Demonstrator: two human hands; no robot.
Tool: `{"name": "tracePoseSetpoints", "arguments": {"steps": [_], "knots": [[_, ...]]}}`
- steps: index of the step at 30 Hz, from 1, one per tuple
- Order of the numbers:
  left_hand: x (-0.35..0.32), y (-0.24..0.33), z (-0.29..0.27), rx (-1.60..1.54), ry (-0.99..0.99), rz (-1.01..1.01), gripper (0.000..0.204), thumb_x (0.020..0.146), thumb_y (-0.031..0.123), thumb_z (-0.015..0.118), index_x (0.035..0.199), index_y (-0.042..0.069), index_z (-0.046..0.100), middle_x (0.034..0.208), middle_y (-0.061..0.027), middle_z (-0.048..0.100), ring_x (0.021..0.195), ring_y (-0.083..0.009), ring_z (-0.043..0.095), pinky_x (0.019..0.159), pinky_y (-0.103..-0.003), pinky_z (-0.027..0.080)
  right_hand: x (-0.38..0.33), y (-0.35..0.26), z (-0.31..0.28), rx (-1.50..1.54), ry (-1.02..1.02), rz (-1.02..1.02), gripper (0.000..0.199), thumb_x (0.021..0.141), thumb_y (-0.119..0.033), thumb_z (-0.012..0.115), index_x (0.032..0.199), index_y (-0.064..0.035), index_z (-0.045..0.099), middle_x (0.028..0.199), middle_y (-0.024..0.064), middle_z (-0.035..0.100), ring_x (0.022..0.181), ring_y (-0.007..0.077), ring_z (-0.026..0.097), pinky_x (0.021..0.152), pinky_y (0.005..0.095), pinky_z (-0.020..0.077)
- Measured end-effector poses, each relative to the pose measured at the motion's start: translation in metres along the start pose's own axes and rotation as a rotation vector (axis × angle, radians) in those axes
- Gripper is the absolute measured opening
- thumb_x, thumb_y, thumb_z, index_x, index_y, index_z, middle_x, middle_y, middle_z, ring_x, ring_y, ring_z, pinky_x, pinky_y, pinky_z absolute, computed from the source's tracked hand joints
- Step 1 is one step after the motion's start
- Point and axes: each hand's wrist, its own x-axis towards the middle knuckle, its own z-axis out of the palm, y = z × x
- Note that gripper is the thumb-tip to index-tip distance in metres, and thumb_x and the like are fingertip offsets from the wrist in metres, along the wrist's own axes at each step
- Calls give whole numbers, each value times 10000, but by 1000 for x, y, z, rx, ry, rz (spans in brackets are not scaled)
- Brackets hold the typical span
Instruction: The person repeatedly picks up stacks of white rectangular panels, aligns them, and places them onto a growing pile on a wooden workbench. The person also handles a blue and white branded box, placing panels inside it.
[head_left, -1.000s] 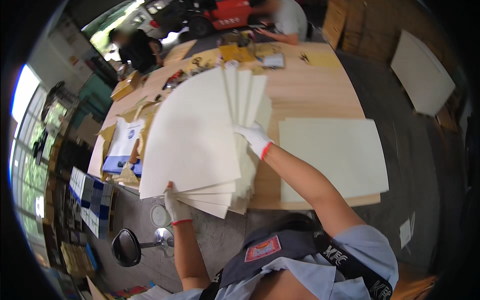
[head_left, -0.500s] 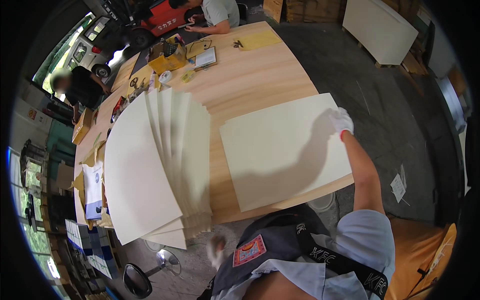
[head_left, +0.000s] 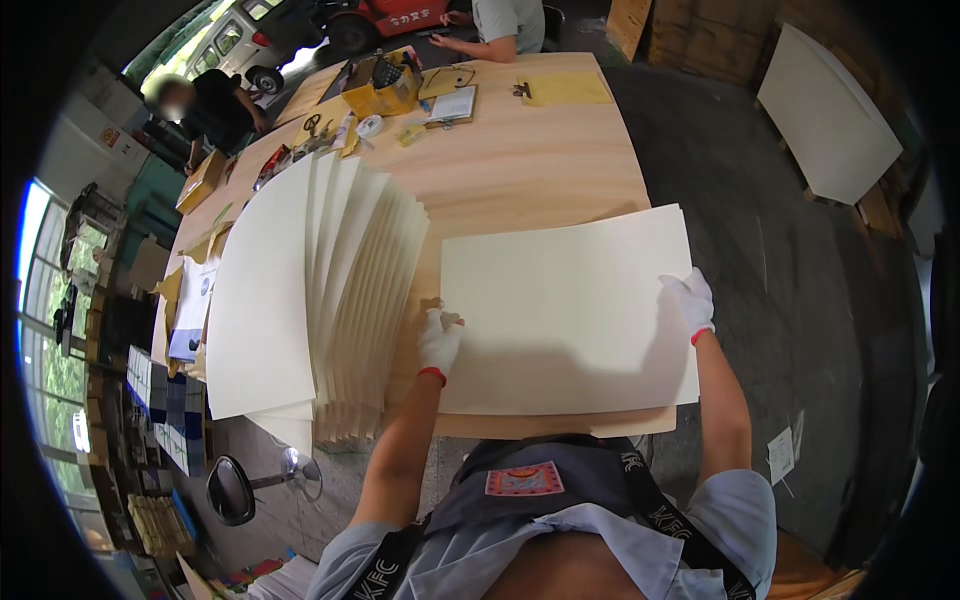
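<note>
Left grip (head_left: 439, 345), right grip (head_left: 690, 300), one stack (head_left: 565, 310) between

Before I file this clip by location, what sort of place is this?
Probably a workshop or warehouse: a red vehicle, perhaps a forklift, stands beyond a big wooden worktable, which bears a fanned pile of large pale sheets.
</note>
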Motion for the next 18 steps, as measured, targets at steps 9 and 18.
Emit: {"name": "tracePoseSetpoints", "arguments": {"steps": [9,18], "knots": [[25,9,-45,-402,-145,78,607,893,222,672,1393,-35,442,1308,-168,584,1245,-265,524,1054,-344,379,-61,-151,-75,397,-153,-310,411,842,-88,745,1192,30,564,1083,70,662,962,112,604,863,266,485],[-29,38,-113,-948,10,639,193,881,31,690,1062,39,622,992,-2,676,897,-82,597,816,-249,474,-64,-142,-133,471,-45,-439,467,873,-99,713,1278,24,515,1200,74,607,1083,140,560,951,305,437]]}}
